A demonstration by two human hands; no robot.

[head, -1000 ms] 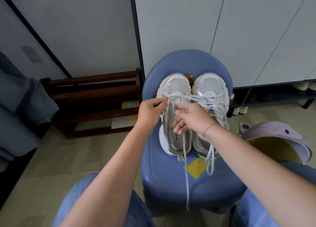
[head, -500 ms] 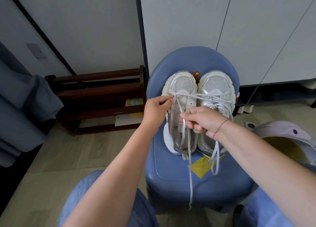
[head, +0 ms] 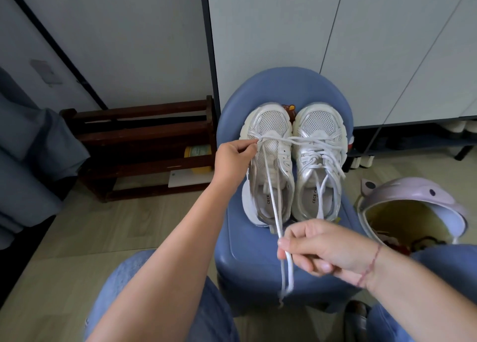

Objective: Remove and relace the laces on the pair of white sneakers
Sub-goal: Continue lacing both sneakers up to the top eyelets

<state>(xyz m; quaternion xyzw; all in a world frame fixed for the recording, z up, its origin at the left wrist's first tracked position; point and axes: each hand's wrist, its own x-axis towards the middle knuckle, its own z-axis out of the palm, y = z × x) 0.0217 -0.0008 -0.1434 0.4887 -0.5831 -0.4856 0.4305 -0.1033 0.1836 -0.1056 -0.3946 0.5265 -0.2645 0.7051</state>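
My left hand (head: 233,161) pinches the lace (head: 271,187) at the left sneaker's (head: 268,161) 12 o'clock eyelets; my right hand (head: 322,246) grips its strands at 6 o'clock.

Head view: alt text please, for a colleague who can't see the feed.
A person's left hand pinches the white lace at the front eyelets of the mostly unlaced sneaker, while the right hand grips its two strands stretched back toward the person. A second, fully laced sneaker sits beside it on a blue chair.
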